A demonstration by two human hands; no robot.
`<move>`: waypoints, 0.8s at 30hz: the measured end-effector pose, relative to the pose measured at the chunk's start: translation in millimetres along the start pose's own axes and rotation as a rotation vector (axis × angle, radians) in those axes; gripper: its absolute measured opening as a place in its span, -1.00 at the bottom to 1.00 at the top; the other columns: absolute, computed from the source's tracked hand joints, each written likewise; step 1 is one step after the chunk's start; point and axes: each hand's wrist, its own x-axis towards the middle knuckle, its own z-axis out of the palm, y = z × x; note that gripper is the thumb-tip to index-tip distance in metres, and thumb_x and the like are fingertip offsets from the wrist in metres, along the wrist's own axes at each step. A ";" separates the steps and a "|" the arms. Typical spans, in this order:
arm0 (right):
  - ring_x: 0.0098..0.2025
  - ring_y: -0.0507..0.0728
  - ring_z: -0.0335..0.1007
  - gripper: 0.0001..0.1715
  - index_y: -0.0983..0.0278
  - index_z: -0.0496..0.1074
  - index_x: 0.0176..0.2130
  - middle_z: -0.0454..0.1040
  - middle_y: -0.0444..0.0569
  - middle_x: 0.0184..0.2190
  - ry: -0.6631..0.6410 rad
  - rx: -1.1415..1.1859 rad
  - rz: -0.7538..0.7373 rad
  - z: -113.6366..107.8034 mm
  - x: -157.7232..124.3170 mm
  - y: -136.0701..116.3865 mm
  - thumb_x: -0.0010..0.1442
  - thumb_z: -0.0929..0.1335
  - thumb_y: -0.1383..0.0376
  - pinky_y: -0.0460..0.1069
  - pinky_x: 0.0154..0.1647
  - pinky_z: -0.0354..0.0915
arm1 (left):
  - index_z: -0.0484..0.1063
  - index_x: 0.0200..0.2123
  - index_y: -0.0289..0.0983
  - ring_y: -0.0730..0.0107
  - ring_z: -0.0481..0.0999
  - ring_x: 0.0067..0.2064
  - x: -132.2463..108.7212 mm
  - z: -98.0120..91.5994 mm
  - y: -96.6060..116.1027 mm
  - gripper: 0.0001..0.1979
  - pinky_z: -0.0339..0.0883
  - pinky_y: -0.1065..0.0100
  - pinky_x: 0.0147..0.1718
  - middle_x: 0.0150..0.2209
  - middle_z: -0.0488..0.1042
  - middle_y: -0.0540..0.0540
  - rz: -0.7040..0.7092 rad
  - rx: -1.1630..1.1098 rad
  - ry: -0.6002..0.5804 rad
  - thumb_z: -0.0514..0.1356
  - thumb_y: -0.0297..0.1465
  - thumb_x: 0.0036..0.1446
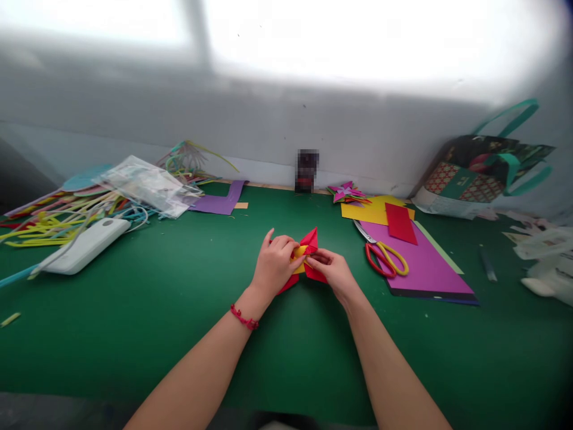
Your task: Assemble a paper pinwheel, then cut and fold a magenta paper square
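Note:
Between my hands, over the middle of the green table [188, 334], is a folded paper piece [310, 240] in red and yellow with pointed red tips. My left hand [276, 263], a red bracelet on its wrist, is closed on its left side, with the little finger raised. On the right side, my right hand [333, 272] pinches it between thumb and fingers. My fingers hide much of the middle folds. One red point sticks up at the top, and more red shows below both hands.
Scissors [388, 260] with red and yellow handles lie on purple paper [430, 266] to the right. Behind are yellow paper [358, 212], a red sheet [401, 224] and paper stars [347, 192]. A gift bag [470, 179] stands back right. Pipe cleaners [49, 218] and a white power strip [87, 245] lie left.

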 end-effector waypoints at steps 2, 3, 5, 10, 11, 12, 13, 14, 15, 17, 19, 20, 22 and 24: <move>-0.18 0.17 0.44 -0.59 0.29 0.50 -0.26 0.54 0.00 -0.27 -0.017 0.023 0.027 0.6 -0.7 -1.1 -0.18 0.47 0.21 0.07 -0.07 0.30 | 0.39 -0.32 -0.28 0.36 0.41 -0.22 -0.1 -0.1 -0.2 -0.84 -0.05 0.11 0.15 -0.29 0.43 -0.06 -0.003 -0.005 -0.007 0.14 -0.31 0.09; -0.18 0.17 0.44 -0.57 0.29 0.50 -0.26 0.53 0.00 -0.26 -0.027 0.037 0.037 0.8 -0.9 -1.5 -0.19 0.48 0.20 0.07 -0.07 0.29 | 0.39 -0.32 -0.28 0.37 0.41 -0.22 -0.2 -0.1 -0.3 -0.84 -0.04 0.11 0.15 -0.30 0.42 -0.06 -0.006 -0.009 -0.010 0.14 -0.31 0.09; -0.18 0.18 0.43 -0.55 0.29 0.51 -0.25 0.53 0.01 -0.25 -0.039 0.060 0.044 1.1 -1.0 -2.0 -0.21 0.48 0.18 0.08 -0.08 0.29 | 0.38 -0.31 -0.28 0.37 0.41 -0.22 -0.4 -0.5 -0.3 -0.85 -0.03 0.11 0.15 -0.30 0.42 -0.06 -0.008 -0.022 -0.011 0.14 -0.32 0.09; -0.20 0.15 0.43 -0.59 0.28 0.51 -0.28 0.53 -0.02 -0.27 -0.044 0.074 0.037 0.6 -0.8 -2.9 -0.21 0.48 0.20 0.05 -0.09 0.28 | 0.37 -0.29 -0.26 0.37 0.41 -0.21 -0.1 -1.7 1.9 -0.86 -0.01 0.08 0.14 -0.28 0.41 -0.06 -0.006 -0.049 0.008 0.14 -0.34 0.08; -0.21 0.14 0.43 -0.60 0.28 0.51 -0.28 0.53 -0.02 -0.28 -0.044 0.077 0.034 0.5 -0.9 -3.1 -0.20 0.48 0.20 0.04 -0.10 0.28 | 0.36 -0.28 -0.27 0.36 0.41 -0.21 0.1 -1.8 2.7 -0.86 -0.02 0.09 0.15 -0.28 0.41 -0.06 -0.010 -0.048 0.010 0.14 -0.34 0.08; -0.22 0.13 0.43 -0.62 0.27 0.52 -0.29 0.53 -0.03 -0.28 -0.044 0.078 0.031 0.6 -1.1 -3.4 -0.19 0.48 0.21 0.03 -0.10 0.28 | 0.35 -0.28 -0.27 0.36 0.41 -0.21 0.3 -1.7 3.5 -0.85 -0.03 0.09 0.15 -0.27 0.41 -0.06 -0.015 -0.044 0.013 0.14 -0.35 0.07; -0.23 0.12 0.43 -0.63 0.27 0.52 -0.29 0.53 -0.04 -0.29 -0.042 0.078 0.030 0.8 -1.4 -3.7 -0.19 0.48 0.21 0.02 -0.12 0.28 | 0.35 -0.28 -0.28 0.36 0.40 -0.21 0.5 -1.4 4.2 -0.84 -0.04 0.10 0.16 -0.28 0.40 -0.06 -0.020 -0.040 0.015 0.15 -0.35 0.05; -0.24 0.11 0.43 -0.64 0.27 0.52 -0.30 0.53 -0.04 -0.31 -0.041 0.076 0.029 1.1 -1.6 -4.0 -0.18 0.47 0.21 0.02 -0.13 0.29 | 0.34 -0.28 -0.29 0.35 0.40 -0.21 0.6 -1.0 4.8 -0.84 -0.04 0.10 0.16 -0.28 0.40 -0.06 -0.023 -0.037 0.018 0.16 -0.36 0.04; -0.25 0.11 0.43 -0.64 0.27 0.52 -0.30 0.53 -0.04 -0.31 -0.042 0.074 0.030 1.3 -1.9 -4.2 -0.18 0.47 0.22 0.02 -0.14 0.29 | 0.34 -0.28 -0.29 0.35 0.40 -0.21 0.7 -0.5 5.3 -0.83 -0.04 0.10 0.16 -0.28 0.39 -0.07 -0.024 -0.034 0.019 0.16 -0.36 0.03; -0.25 0.12 0.43 -0.64 0.28 0.52 -0.29 0.53 -0.04 -0.32 -0.044 0.067 0.033 1.7 -2.2 -4.4 -0.17 0.47 0.21 0.01 -0.16 0.29 | 0.33 -0.30 -0.29 0.33 0.40 -0.22 0.7 0.6 5.8 -0.85 -0.03 0.10 0.16 -0.30 0.38 -0.07 -0.013 -0.032 0.018 0.15 -0.38 0.03; -0.25 0.13 0.43 -0.63 0.28 0.52 -0.29 0.53 -0.03 -0.32 -0.044 0.063 0.032 1.7 -2.1 -4.4 -0.18 0.47 0.21 0.02 -0.16 0.30 | 0.32 -0.31 -0.29 0.33 0.39 -0.23 0.6 1.6 5.7 -0.87 -0.02 0.09 0.16 -0.31 0.37 -0.07 0.000 -0.034 0.015 0.14 -0.39 0.03; -0.25 0.14 0.44 -0.63 0.28 0.52 -0.29 0.53 -0.03 -0.32 -0.042 0.063 0.031 1.6 -2.0 -4.2 -0.18 0.47 0.21 0.03 -0.16 0.30 | 0.32 -0.31 -0.29 0.33 0.39 -0.23 0.6 1.9 5.3 -0.87 -0.01 0.09 0.16 -0.32 0.37 -0.07 0.003 -0.038 0.014 0.14 -0.39 0.03; -0.24 0.14 0.44 -0.62 0.28 0.52 -0.29 0.53 -0.02 -0.32 -0.041 0.064 0.030 0.9 -1.6 -4.0 -0.19 0.47 0.21 0.04 -0.15 0.30 | 0.31 -0.31 -0.28 0.33 0.39 -0.23 0.8 1.8 4.0 -0.88 -0.01 0.09 0.15 -0.32 0.37 -0.06 0.002 -0.051 0.008 0.14 -0.39 0.03; -0.22 0.15 0.44 -0.61 0.28 0.51 -0.29 0.53 -0.02 -0.30 -0.039 0.067 0.034 0.0 -1.5 -4.0 -0.19 0.48 0.21 0.05 -0.12 0.29 | 0.31 -0.30 -0.28 0.35 0.39 -0.22 1.1 0.6 1.8 -0.87 -0.03 0.09 0.16 -0.30 0.37 -0.06 0.003 -0.071 -0.009 0.14 -0.39 0.04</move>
